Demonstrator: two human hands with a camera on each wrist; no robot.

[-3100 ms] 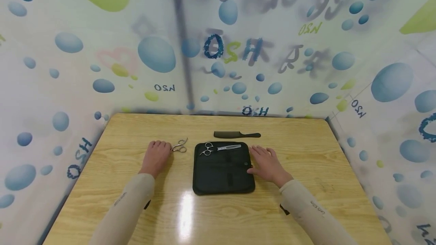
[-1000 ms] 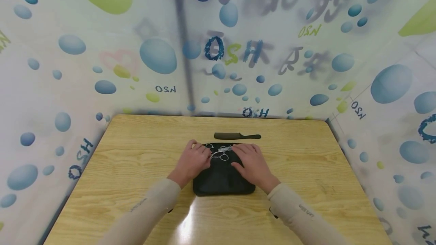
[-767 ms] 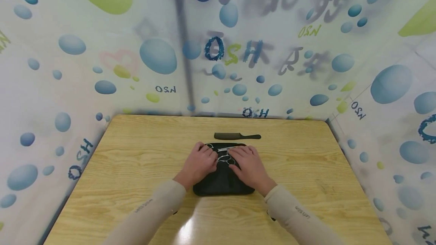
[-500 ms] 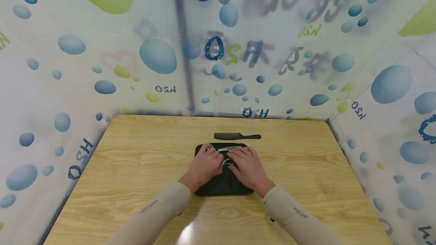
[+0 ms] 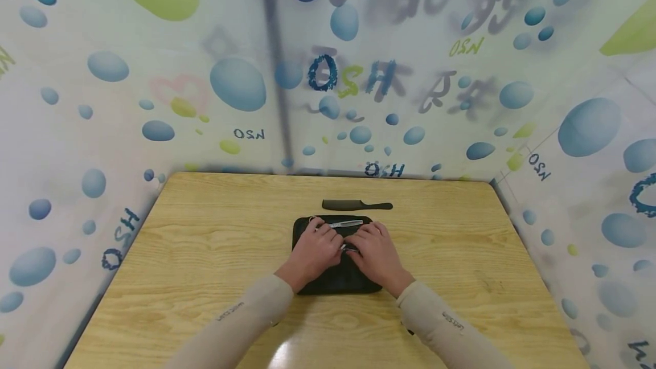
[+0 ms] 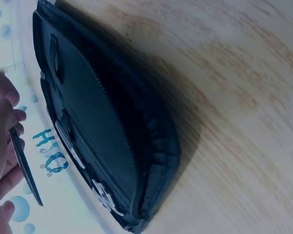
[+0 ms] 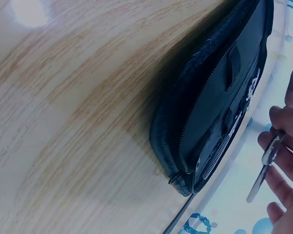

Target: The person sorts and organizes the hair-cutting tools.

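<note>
A pair of silver scissors (image 5: 349,247) is held by both hands over the black zip case (image 5: 340,283). Curled fingers of my left hand (image 5: 316,249) grip one end, and a slim blade (image 6: 25,165) sticks out below them in the left wrist view. My right hand (image 5: 376,252) pinches the other end, where shiny metal (image 7: 269,153) shows among its fingers in the right wrist view. Most of the scissors is hidden by the fingers. Thinning shears (image 5: 345,224) lie across the far part of the case, their finger loops partly behind my left hand.
A black handled comb (image 5: 348,205) lies just beyond the case's far edge. The case has elastic loops (image 6: 66,119) and a zip along its curved side. Under everything is a wood-grain table (image 5: 205,232), with patterned walls (image 5: 246,147) behind and beside it.
The left hand has brought the scissors from the table at left rightward over the case. The right hand moved left from the case's edge and now grips them too. The thinning shears have stayed put.
</note>
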